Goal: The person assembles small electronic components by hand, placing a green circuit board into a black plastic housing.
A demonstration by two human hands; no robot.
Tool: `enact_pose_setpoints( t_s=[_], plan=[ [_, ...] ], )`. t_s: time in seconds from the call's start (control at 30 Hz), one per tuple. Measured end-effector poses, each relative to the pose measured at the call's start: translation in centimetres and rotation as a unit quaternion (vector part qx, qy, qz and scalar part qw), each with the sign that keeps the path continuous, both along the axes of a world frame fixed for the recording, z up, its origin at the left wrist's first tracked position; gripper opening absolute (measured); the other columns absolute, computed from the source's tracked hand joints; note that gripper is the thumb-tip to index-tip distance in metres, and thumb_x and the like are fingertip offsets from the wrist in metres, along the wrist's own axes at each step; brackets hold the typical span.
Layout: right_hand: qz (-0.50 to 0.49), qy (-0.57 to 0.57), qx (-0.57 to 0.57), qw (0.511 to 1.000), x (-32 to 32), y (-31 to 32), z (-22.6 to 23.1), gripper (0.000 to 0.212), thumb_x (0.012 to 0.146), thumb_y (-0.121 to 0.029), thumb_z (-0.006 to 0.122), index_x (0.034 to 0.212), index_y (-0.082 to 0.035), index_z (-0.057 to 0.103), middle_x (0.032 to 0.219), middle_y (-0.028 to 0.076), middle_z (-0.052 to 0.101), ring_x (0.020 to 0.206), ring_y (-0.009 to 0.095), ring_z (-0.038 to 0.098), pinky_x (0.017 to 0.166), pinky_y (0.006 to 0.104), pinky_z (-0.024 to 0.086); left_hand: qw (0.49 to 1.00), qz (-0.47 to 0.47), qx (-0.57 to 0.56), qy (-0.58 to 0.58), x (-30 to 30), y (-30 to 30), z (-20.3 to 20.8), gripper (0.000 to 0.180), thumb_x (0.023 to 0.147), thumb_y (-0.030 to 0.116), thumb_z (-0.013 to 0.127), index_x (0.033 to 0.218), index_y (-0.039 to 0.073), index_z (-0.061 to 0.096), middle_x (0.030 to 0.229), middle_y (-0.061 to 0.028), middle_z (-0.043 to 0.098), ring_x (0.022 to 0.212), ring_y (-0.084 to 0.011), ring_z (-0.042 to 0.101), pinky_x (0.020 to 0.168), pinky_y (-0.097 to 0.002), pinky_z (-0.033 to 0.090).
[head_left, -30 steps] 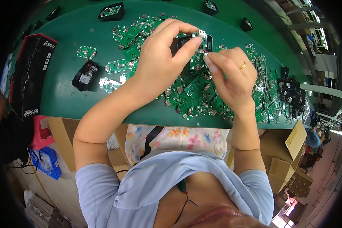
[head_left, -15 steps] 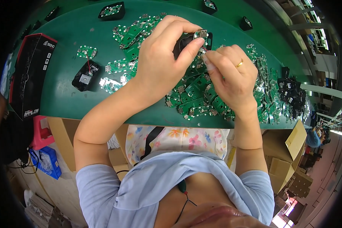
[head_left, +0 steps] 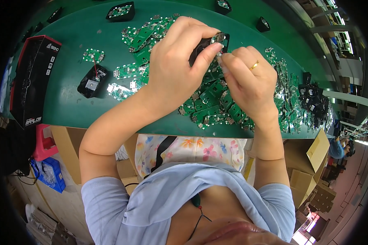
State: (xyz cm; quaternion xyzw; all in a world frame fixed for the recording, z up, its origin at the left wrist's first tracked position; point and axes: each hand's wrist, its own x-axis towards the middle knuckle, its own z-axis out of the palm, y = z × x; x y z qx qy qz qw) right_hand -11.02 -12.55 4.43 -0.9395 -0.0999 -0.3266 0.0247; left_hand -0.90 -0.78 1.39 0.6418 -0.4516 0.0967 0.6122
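My left hand [head_left: 180, 65] is closed around a black plastic housing [head_left: 226, 42], fingers behind it and thumb in front. Under that thumb a small green circuit board [head_left: 218, 38] stands tilted at the housing's opening. Close against its lower edge, the thumb and forefinger of my right hand [head_left: 249, 75] are pinched together; what lies between them is too small and covered to make out. Below both hands spreads a heap of loose green circuit boards [head_left: 210, 96]. Another black housing [head_left: 93, 81] lies on the left, joined by a red wire to its own board [head_left: 93, 55].
A tall black box [head_left: 34, 81] with red edges stands at the table's left end. More boards [head_left: 141, 38] lie beyond my left hand, and black parts [head_left: 315, 98] are piled at the right. Further filled housings [head_left: 120, 11] sit at the far side. Open cartons [head_left: 302, 175] flank my lap.
The circuit board has tipped, so less of its face shows under my left thumb. My right fingertips have shifted slightly, still pinched beside it. The table's other things stay put.
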Motion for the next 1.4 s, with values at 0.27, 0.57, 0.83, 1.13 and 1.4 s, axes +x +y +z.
enact_pose_setpoints(
  t_s=[0.27, 0.57, 0.83, 1.13, 1.4],
  plan=[
    [0.007, 0.031, 0.011, 0.999, 0.6, -0.1, -0.3, 0.014, 0.062, 0.001, 0.061, 0.073, -0.005, 0.053, 0.067, 0.004, 0.048, 0.057, 0.019, 0.049, 0.047, 0.0295, 0.040, 1.000, 0.013, -0.018, 0.012, 0.0, -0.3, -1.1, 0.014, 0.073, 0.005, 0.064, 0.086, 0.002, 0.060, 0.081, -0.0086, 0.055, 0.064, -0.0208, 0.057, 0.054, -0.0280, 0.047],
    [-0.067, -0.006, 0.436, 0.897, -0.4, 1.6, -2.4, 0.024, 0.080, -0.003, 0.058, 0.101, -0.004, 0.047, 0.071, 0.004, 0.053, 0.057, 0.009, 0.050, 0.047, 0.0214, 0.040, 0.952, -0.125, -0.002, 0.278, -0.1, -0.1, -0.5, 0.018, 0.084, 0.012, 0.057, 0.100, 0.003, 0.057, 0.087, -0.0028, 0.052, 0.071, -0.0077, 0.054, 0.055, -0.0201, 0.046],
    [0.039, 0.070, 0.618, 0.782, -2.3, 1.4, -1.7, 0.027, 0.083, 0.000, 0.053, 0.106, -0.002, 0.038, 0.080, 0.005, 0.055, 0.059, 0.006, 0.047, 0.050, 0.0180, 0.039, 0.829, -0.279, 0.056, 0.481, 1.2, -0.5, -0.6, 0.029, 0.085, 0.017, 0.057, 0.108, 0.001, 0.054, 0.093, -0.0034, 0.058, 0.080, -0.0090, 0.055, 0.062, -0.0225, 0.049],
    [0.012, -0.073, 0.076, 0.994, -1.5, 0.0, -2.4, 0.021, 0.069, -0.006, 0.062, 0.089, -0.012, 0.064, 0.062, -0.001, 0.055, 0.048, 0.016, 0.051, 0.043, 0.0252, 0.038, 0.826, -0.278, 0.051, 0.488, 0.7, -0.1, -0.9, 0.023, 0.080, 0.010, 0.062, 0.100, 0.005, 0.050, 0.091, 0.0012, 0.058, 0.078, -0.0045, 0.055, 0.066, -0.0183, 0.047],
    [-0.087, -0.103, 0.276, 0.952, -0.6, -0.6, -1.9, 0.009, 0.075, -0.007, 0.063, 0.083, -0.011, 0.065, 0.065, 0.002, 0.062, 0.044, 0.013, 0.050, 0.045, 0.0244, 0.039, 0.828, -0.281, 0.007, 0.486, 0.2, -0.1, 0.0, 0.026, 0.086, 0.014, 0.057, 0.102, -0.003, 0.044, 0.094, -0.0111, 0.058, 0.087, -0.0146, 0.058, 0.070, -0.0291, 0.054]
  ],
)
